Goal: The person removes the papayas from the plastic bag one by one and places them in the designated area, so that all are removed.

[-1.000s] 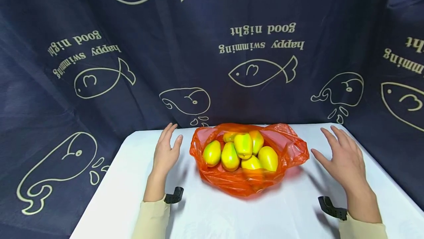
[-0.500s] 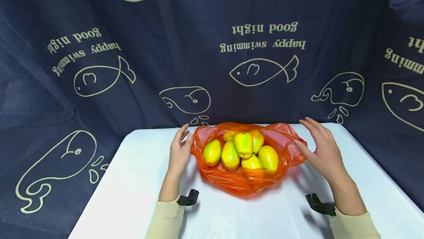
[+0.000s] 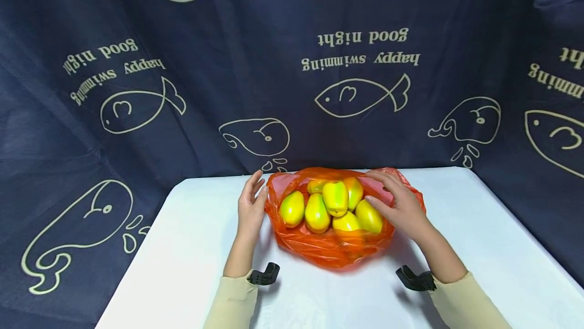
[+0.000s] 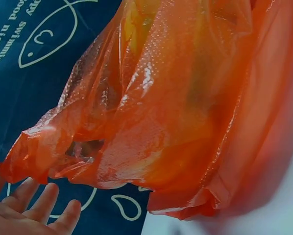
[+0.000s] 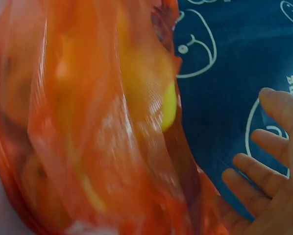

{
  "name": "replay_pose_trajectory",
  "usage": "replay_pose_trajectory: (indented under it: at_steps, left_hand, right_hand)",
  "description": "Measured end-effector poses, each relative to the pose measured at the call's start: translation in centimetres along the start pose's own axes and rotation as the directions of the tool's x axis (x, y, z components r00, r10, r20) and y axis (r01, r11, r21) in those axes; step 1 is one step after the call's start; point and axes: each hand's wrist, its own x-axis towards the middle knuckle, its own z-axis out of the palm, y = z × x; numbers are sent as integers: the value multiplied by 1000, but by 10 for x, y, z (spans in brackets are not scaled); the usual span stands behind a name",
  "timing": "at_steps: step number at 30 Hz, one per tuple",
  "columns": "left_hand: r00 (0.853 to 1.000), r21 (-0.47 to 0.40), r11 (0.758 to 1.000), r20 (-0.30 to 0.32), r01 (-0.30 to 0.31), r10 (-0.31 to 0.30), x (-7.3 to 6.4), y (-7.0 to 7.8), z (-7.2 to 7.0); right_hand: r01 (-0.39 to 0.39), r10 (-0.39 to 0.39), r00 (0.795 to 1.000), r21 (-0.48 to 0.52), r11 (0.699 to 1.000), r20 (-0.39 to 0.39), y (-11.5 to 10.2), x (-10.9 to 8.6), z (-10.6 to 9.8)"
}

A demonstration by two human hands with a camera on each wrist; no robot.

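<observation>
A thin red plastic bag (image 3: 315, 254) lies spread open on the table, its mouth facing up. Several smooth yellow-green fruits (image 3: 317, 213), mango-like in shape, sit inside it. Beside the bag's left rim is my left hand (image 3: 250, 213), fingers loosely bent and holding nothing; in the left wrist view its fingertips come close to the plastic, and contact is hard to tell. My right hand (image 3: 403, 210) reaches over the bag's right side, its thumb close to the rightmost fruit (image 3: 367, 217). Its fingers are spread in the right wrist view, with nothing gripped.
A white-covered table (image 3: 182, 268) carries the bag near its back edge. Behind and at both sides hangs a dark blue cloth (image 3: 201, 75) with fish and whale drawings. Each wrist wears a black camera mount (image 3: 264, 274).
Both hands have moved inward towards the bag. The right hand has travelled left from beside the bag to over its right side; the left has come up to the left rim.
</observation>
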Motion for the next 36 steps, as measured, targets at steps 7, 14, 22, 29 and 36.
replay_pose_trajectory:
  at_steps: [7, 14, 22, 29, 36]
  left_hand:
    - [1000, -2, 1000, 21, 10, -10, 0, -5, -1]
    - [1000, -8, 1000, 16, 14, -14, 1, -5, -1]
    - [999, -25, 999, 27, 34, -34, 1, -7, 0]
    - [998, -27, 998, 8, 55, -55, 2, -7, -1]
    - [996, -33, 996, 28, 84, -83, 1, -7, 0]
  right_hand:
    - [-70, 65, 993, 42, 997, 96, -2, 9, 20]
    - [-126, 114, 977, 57, 990, 180, -3, 19, 35]
    - [-154, 135, 957, 55, 987, 258, 1, 23, 47]
    - [-127, 104, 956, 67, 990, 273, 1, 31, 55]
    - [-196, 156, 940, 104, 975, 302, 3, 37, 64]
